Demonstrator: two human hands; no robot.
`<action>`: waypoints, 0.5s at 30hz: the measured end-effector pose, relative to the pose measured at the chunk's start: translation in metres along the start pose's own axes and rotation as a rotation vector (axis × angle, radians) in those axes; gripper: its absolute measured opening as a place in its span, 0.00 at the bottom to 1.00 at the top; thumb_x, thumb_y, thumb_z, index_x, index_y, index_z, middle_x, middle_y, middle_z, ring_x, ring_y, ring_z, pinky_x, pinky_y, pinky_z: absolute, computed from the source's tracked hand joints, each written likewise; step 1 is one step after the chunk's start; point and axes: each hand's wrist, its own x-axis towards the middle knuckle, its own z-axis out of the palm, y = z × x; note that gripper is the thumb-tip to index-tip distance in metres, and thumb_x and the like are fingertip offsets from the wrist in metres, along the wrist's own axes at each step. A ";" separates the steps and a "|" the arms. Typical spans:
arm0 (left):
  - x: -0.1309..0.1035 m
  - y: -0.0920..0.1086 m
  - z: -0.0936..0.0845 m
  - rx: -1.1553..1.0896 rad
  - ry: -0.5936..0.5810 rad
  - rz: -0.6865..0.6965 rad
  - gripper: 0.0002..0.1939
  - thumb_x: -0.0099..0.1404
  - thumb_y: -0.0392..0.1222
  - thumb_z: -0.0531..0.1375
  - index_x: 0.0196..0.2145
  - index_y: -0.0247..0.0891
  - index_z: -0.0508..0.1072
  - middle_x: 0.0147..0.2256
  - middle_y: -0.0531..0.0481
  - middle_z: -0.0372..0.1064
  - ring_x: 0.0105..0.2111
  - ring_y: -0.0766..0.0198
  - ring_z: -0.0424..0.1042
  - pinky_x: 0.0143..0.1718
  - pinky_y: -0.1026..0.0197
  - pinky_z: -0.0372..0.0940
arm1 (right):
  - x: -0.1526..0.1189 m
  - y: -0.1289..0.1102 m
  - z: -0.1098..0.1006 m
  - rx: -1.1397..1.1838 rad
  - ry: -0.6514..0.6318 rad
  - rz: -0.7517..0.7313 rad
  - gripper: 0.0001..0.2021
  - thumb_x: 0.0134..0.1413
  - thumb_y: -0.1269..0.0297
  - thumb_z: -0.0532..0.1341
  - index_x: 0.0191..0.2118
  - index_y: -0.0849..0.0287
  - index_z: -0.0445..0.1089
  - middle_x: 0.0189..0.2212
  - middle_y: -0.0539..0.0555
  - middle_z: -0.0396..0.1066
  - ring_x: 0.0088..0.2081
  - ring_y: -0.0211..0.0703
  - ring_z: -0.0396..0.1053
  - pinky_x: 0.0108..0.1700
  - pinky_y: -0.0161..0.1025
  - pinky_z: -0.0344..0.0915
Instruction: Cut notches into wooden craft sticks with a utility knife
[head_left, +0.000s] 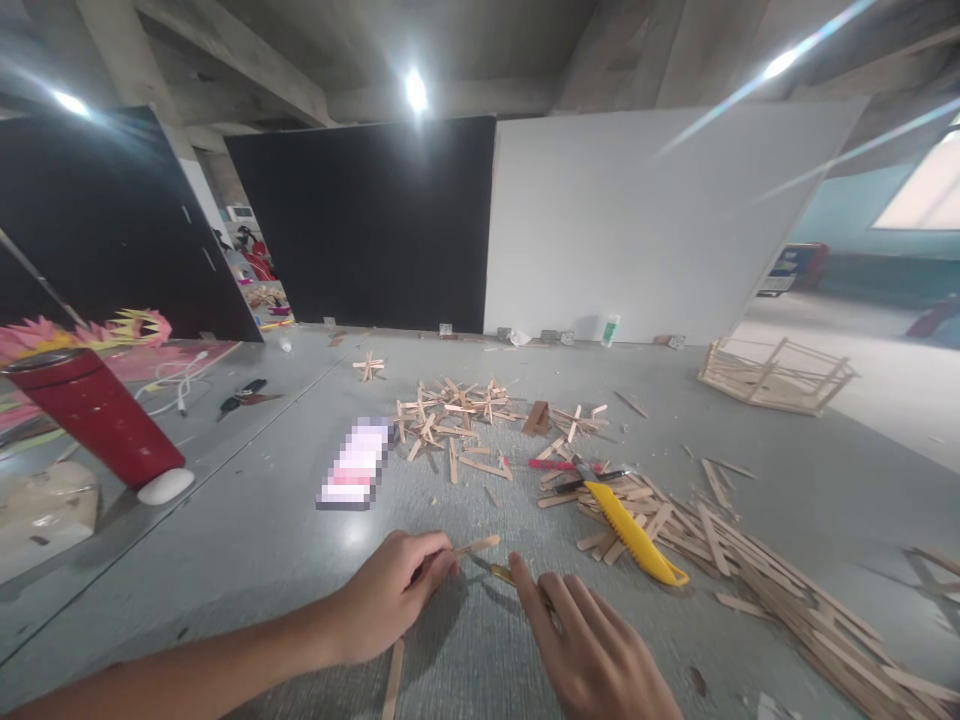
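My left hand point(401, 590) pinches a wooden craft stick point(480, 544) near the table's front, its rounded end pointing right. In my right hand point(581, 635) is a small craft knife point(501, 573) with a yellowish handle, the index finger stretched along it. The knife's blade reaches left to just below the stick; whether they touch I cannot tell. Another craft stick point(394, 680) lies on the table below my left wrist. Beyond my hands is a heap of short cut stick pieces point(457, 405).
A yellow-handled tool point(634, 532) rests on a long pile of craft sticks point(750, 560) at right. A phone point(356, 465) lies ahead of my left hand. Farther left are a red flask point(97, 415) and keys point(244, 398). A stick frame point(780, 378) stands at the far right.
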 end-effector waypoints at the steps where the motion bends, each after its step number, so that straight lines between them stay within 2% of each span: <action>1: 0.000 0.000 0.000 0.004 -0.001 0.003 0.23 0.82 0.52 0.48 0.30 0.40 0.64 0.22 0.60 0.52 0.23 0.67 0.52 0.26 0.64 0.47 | 0.000 0.000 0.000 0.005 -0.003 -0.001 0.25 0.64 0.83 0.50 0.64 0.75 0.67 0.34 0.59 0.73 0.32 0.45 0.73 0.33 0.39 0.76; 11: 0.000 0.004 -0.001 0.014 -0.005 0.006 0.22 0.82 0.51 0.48 0.32 0.39 0.66 0.22 0.60 0.54 0.23 0.67 0.54 0.27 0.64 0.48 | 0.000 0.001 0.000 -0.009 -0.007 0.004 0.25 0.64 0.83 0.50 0.64 0.77 0.67 0.34 0.58 0.72 0.32 0.45 0.73 0.32 0.39 0.75; 15: 0.000 0.004 -0.001 0.025 -0.015 0.037 0.23 0.82 0.51 0.47 0.28 0.40 0.59 0.22 0.60 0.51 0.23 0.67 0.50 0.27 0.63 0.46 | 0.001 0.000 0.001 -0.026 0.004 -0.002 0.24 0.64 0.83 0.50 0.62 0.76 0.69 0.33 0.58 0.72 0.31 0.45 0.73 0.32 0.40 0.75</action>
